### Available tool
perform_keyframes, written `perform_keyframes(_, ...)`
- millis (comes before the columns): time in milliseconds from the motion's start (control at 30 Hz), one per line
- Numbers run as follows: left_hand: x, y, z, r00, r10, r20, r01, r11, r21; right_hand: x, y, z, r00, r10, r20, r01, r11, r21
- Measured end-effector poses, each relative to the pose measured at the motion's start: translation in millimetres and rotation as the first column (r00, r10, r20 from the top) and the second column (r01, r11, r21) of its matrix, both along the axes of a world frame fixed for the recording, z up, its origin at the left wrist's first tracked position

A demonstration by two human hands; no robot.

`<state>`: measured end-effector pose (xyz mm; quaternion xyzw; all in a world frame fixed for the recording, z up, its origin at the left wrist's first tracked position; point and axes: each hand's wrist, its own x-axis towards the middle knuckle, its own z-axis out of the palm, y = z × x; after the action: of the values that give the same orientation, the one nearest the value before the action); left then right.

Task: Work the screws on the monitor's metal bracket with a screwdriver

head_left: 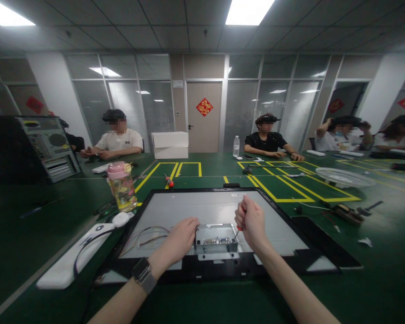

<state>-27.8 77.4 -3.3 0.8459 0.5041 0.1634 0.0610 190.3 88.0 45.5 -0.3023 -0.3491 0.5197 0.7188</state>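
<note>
A display panel (189,204) lies on the table before me, its grey metal back up inside a black frame. On its near middle sits a metal box (217,229) with a row of connectors along its near side. My left hand (182,236), with a watch on the wrist, grips the box's left side; its thumb is hidden. In my right hand (251,220), closed in a fist, is a screwdriver (238,231) with a bit of red handle showing. Its shaft slants down to the box's right end. Thin wires (148,234) lie on the panel left of the box.
Left stand a pink-lidded bottle (121,186), a white power bank-like block (76,256) with a cable, and an open computer case (50,148). Right lie a black slab (326,243) and a tool (346,212). A red-handled screwdriver (169,182) lies beyond the panel. Several people sit opposite.
</note>
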Motion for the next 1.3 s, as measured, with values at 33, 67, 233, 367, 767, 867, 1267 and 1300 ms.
perform_keyframes(33, 0, 0, -0.4, 1.000, 0.000, 0.001, 0.000, 1.000, 0.000, -1, -1, -0.3, 1.000, 0.005, 0.010, -0.005, 1.000, -0.003)
perform_keyframes(67, 0, 1, -0.7, 1.000, -0.001, 0.001, 0.001, 1.000, 0.000, -3, -2, -0.5, 1.000, 0.010, 0.022, -0.010, 1.000, -0.002)
perform_keyframes(233, 0, 1, -1.1, 1.000, 0.003, 0.007, -0.003, 1.000, 0.003, -6, -7, -0.6, 0.997, 0.034, 0.063, -0.036, 0.999, 0.037)
perform_keyframes(367, 1, -1, 0.8, 1.000, 0.009, 0.003, -0.009, 1.000, -0.004, -3, -8, 2.9, 0.999, 0.010, 0.043, -0.013, 0.998, 0.056)
perform_keyframes(767, 0, 2, -2.6, 1.000, 0.011, 0.007, -0.011, 1.000, -0.002, -2, -11, 6.3, 0.998, 0.013, 0.063, -0.018, 0.997, 0.074)
perform_keyframes(867, 0, 3, -3.6, 1.000, 0.003, 0.001, -0.003, 1.000, -0.003, -4, -11, 3.4, 0.994, 0.035, 0.105, -0.045, 0.995, 0.092)
perform_keyframes(1267, 0, 2, -3.9, 1.000, 0.002, -0.017, -0.002, 1.000, 0.005, -11, -15, 8.1, 0.935, 0.281, 0.217, -0.318, 0.934, 0.163)
perform_keyframes(1300, 0, 2, -4.0, 1.000, 0.001, -0.019, -0.001, 1.000, 0.006, -12, -16, 8.7, 0.928, 0.303, 0.219, -0.341, 0.925, 0.167)
